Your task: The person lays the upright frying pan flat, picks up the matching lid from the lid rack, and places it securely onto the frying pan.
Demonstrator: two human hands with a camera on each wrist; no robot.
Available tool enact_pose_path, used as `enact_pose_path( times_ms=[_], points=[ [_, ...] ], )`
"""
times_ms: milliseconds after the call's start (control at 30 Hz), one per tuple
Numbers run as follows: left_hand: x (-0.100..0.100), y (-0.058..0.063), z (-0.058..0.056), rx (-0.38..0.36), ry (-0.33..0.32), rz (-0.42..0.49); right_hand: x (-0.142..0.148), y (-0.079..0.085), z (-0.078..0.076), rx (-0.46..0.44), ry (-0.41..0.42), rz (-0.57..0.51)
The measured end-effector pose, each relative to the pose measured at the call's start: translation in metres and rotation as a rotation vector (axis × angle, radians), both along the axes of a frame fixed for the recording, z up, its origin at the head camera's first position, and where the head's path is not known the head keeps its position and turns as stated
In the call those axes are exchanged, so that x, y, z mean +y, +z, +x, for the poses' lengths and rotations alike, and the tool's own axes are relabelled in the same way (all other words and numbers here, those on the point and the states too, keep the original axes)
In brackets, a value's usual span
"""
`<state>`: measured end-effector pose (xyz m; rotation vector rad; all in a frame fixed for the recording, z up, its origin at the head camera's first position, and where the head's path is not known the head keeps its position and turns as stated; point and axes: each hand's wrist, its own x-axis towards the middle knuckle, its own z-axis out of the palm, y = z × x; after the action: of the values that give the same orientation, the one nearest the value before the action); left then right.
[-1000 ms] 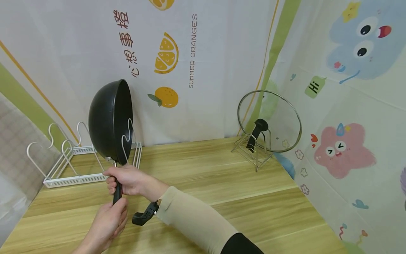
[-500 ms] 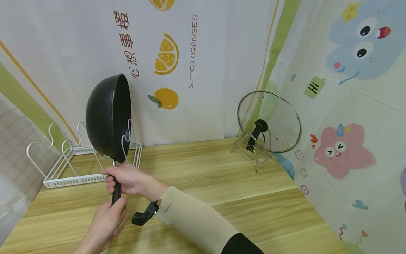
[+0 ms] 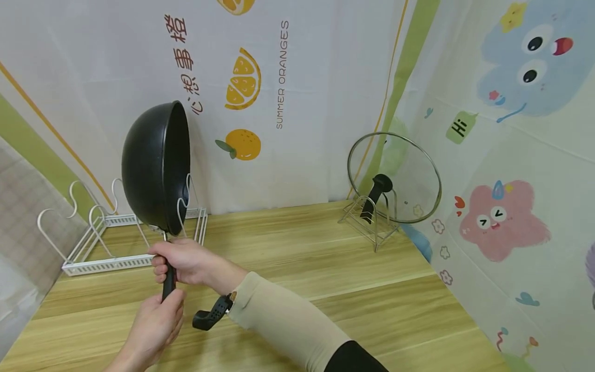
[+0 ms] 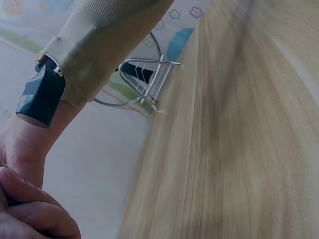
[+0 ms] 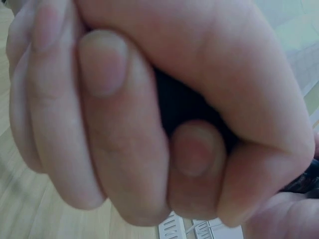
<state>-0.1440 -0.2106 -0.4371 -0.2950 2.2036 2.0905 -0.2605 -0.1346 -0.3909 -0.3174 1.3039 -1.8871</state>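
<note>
A deep, round-bottomed black pan, apparently of coated metal (image 3: 146, 165), is seen on edge at the left of the head view, its hollow side turned to the right. It is held above the base of a white wire-and-strip rack (image 3: 111, 264), with one wire hoop crossing in front of its rim; whether the rack is touched cannot be told. The straight black handle (image 3: 169, 284) is gripped twice: by the right hand (image 3: 181, 261), fingers wrapped round it near the bright metal neck, and by the left hand (image 3: 155, 323), clamped on its lower end toward the bottom of the frame. The bowl is judged stiff and fairly heavy, its weight carried far from the grip, so that tipping or twisting may be expected. The smooth wall would probably be slippery; the handle is judged the better hold, with one hand close to the neck for control.
</note>
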Motion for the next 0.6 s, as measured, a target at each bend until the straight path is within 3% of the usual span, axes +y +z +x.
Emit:
enact_pose_path(
  times_ms=[600],
  points=[
    [-0.0009,0.0037,-0.0007,0.03,0.028,-0.026,-0.0008,0.0071,0.0025,0.051,-0.033,0.006]
  ],
)
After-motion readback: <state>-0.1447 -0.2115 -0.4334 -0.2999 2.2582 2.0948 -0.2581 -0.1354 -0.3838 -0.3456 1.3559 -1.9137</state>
